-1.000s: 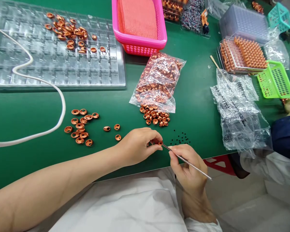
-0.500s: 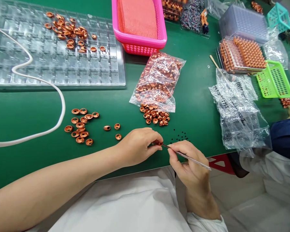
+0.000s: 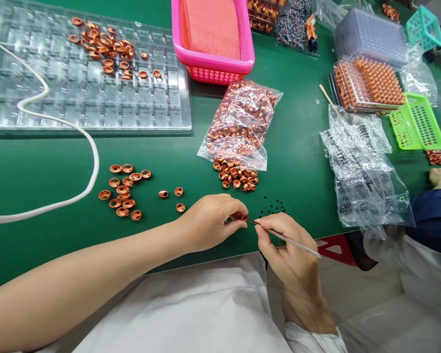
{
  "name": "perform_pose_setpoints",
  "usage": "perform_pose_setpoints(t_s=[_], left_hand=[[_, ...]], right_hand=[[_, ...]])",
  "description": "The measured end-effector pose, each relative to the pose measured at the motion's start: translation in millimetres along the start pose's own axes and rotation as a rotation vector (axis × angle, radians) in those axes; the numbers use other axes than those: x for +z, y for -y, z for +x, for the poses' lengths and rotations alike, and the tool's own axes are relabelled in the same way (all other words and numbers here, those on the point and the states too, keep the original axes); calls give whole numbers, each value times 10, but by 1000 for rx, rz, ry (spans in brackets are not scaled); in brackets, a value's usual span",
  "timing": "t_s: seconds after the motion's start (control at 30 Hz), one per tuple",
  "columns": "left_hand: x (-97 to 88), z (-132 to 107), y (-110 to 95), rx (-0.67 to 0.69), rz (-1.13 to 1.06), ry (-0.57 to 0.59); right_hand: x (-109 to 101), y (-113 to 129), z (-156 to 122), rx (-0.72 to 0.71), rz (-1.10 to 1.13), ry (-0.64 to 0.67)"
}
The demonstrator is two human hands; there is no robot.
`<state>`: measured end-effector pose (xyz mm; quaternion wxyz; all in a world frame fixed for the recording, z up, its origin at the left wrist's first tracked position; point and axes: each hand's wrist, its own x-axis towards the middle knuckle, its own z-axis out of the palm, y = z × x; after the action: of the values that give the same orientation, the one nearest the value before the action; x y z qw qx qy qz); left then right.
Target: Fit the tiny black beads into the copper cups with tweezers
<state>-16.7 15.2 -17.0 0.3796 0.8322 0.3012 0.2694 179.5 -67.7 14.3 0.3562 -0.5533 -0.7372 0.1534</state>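
My left hand (image 3: 209, 221) pinches a small copper ring (image 3: 244, 217) at the near edge of the green table (image 3: 297, 147). My right hand (image 3: 288, 250) grips thin metal tweezers (image 3: 284, 238), and their tip touches that ring. Tiny black dots (image 3: 274, 209) lie just beyond the two hands. A loose pile of copper rings (image 3: 235, 176) spills from a clear bag of rings (image 3: 240, 122) farther back. Another scatter of copper rings (image 3: 125, 190) lies to the left of my left hand.
A clear plastic tray (image 3: 77, 93) with more rings sits at back left, with a white cable (image 3: 59, 122) looping across it. A pink basket (image 3: 213, 39) stands behind the bag. Clear bags (image 3: 363, 166), a green basket (image 3: 417, 122) and orange parts (image 3: 371, 81) crowd the right, near another person's sleeve (image 3: 433, 215).
My right hand has shifted slightly up and in toward the ring, flattening the tweezers' angle. My left hand has stayed put. The other person's hand at the right edge has moved lower.
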Motion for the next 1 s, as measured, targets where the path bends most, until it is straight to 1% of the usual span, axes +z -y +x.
perform_pose_setpoints(t_s=[0.07,0.2,0.4,0.6,0.87,1.0], left_hand=[[6,-6,-2,-11,-13,-23],[19,-9,-9,-44,-39,-43],[4,9,-45,-97,-119,-64],[-10,21,-72,-161,-177,-51],[-21,13,-75,-154,-205,-27],[-18,17,-75,-165,-239,-35]], right_hand=[[-1,-2,-9,-19,13,10],[-5,-21,-52,-101,12,12],[-7,-7,-104,-207,-26,-16],[21,25,-127,-195,-20,-59],[56,1,-148,-201,-14,-79],[51,17,-153,-173,-19,-88]])
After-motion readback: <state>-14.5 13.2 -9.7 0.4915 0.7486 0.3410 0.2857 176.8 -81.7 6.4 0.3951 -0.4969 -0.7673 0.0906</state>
